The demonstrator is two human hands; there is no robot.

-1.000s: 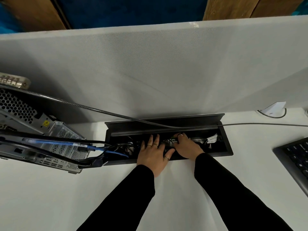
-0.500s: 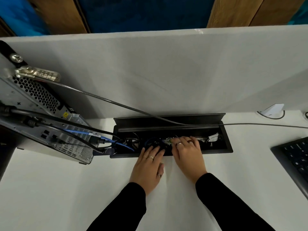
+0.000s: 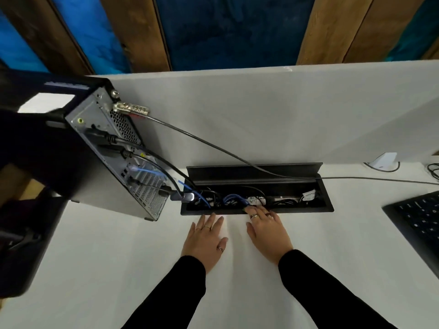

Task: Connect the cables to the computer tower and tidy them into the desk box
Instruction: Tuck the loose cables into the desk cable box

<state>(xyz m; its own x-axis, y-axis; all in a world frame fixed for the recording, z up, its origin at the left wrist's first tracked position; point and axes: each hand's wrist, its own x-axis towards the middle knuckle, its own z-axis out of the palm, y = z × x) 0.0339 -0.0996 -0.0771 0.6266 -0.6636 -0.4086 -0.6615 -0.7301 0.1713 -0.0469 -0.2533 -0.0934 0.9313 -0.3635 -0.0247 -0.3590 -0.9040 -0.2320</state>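
Head view showed your left hand point(image 3: 205, 238) flat, fingers straight, on the worktop point(image 3: 118, 269); your right hand's point(image 3: 268, 230) fingertips point(image 3: 252, 211) touched the blue cable point(image 3: 234, 200) in the desk box point(image 3: 256, 211).

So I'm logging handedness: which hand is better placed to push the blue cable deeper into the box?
Probably the right hand: its fingertips already reach the blue cable in the desk box; the left hand lies flat on the desk.

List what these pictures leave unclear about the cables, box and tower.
- Right hand: fingertips dip over the box rim; grip on the blue cable hidden.
- Box floor: dark, tangled; sockets unreadable.
- Tower: front cut off by the left edge; port labels too small.
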